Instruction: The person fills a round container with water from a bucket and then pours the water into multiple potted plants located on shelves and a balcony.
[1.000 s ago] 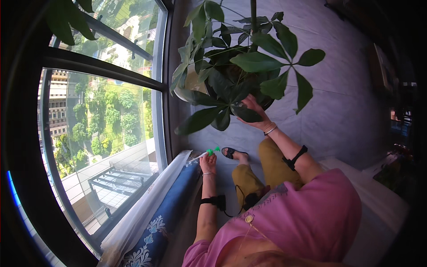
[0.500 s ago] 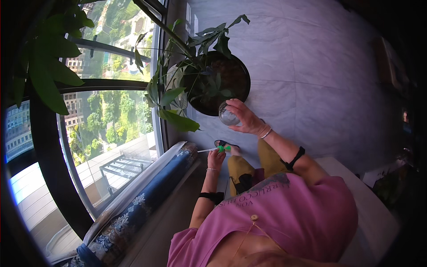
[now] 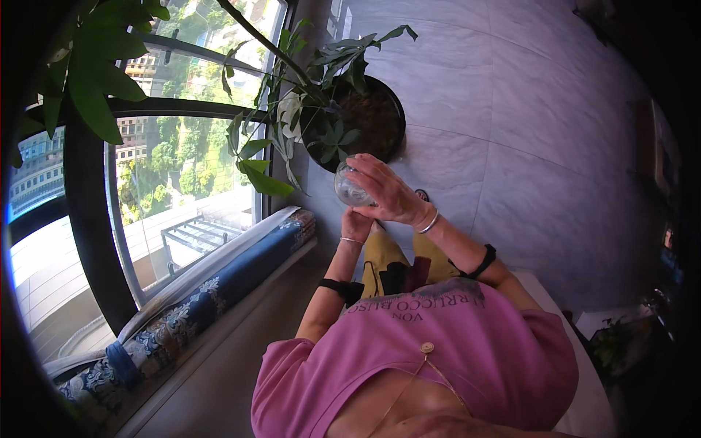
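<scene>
So you've got the clear round container in your right hand, fingers curled over its right side, held in front of you on the near side of the black plant pot. One round end faces roughly up at your head, so its long axis seems to run close to your line of sight, though I can't tell top from bottom. Your left hand is right below it, fingers mostly hidden, so can't tell if they're pinching anything.
</scene>
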A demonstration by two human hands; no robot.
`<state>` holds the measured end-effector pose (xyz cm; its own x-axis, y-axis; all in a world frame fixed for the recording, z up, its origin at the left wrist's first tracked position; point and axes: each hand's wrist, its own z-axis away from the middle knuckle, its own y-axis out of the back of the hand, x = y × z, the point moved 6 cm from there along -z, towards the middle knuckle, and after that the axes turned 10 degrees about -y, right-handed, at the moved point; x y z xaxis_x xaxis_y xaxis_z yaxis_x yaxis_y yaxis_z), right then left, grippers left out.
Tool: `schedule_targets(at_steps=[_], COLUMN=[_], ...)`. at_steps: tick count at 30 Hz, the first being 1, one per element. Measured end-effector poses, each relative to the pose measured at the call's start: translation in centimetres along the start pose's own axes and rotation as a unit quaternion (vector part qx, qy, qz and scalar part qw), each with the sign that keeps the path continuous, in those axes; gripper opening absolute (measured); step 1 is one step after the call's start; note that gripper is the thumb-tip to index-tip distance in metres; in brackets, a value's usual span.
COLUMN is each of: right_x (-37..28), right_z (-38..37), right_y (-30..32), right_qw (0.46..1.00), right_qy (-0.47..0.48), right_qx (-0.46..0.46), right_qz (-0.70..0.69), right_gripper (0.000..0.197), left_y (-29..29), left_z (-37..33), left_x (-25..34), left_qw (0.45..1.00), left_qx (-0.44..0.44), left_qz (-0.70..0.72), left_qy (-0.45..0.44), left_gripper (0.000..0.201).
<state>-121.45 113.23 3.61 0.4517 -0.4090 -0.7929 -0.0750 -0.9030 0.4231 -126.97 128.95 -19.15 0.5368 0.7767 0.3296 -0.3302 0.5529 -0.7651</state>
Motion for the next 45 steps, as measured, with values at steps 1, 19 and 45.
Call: schedule_targets(at_steps=[1, 19, 45], right_x=[-0.2, -9.9, -1.6], right_z=[-0.2, -4.5, -5.5], right_y=[0.2, 2.6, 35.7], right_qw=[1.000, 0.998, 0.980], right_qy=[-0.008, -0.047, -0.066], right_qx=[-0.009, -0.045, 0.107], right_qz=[0.003, 0.005, 0.155], right_gripper=[0.068, 0.078, 0.102], left_y=[-1.0, -14.9, -46.0], left_z=[0.3, 4.2, -7.5], left_x=[0.1, 6.6, -14.0], left_qw=[1.000, 0.984, 0.859], left_qx=[-0.002, -0.164, -0.483], left_qz=[-0.019, -0.075, 0.083], left_qy=[-0.003, 0.000, 0.151], left_gripper=[0.052, 0.056, 0.089])
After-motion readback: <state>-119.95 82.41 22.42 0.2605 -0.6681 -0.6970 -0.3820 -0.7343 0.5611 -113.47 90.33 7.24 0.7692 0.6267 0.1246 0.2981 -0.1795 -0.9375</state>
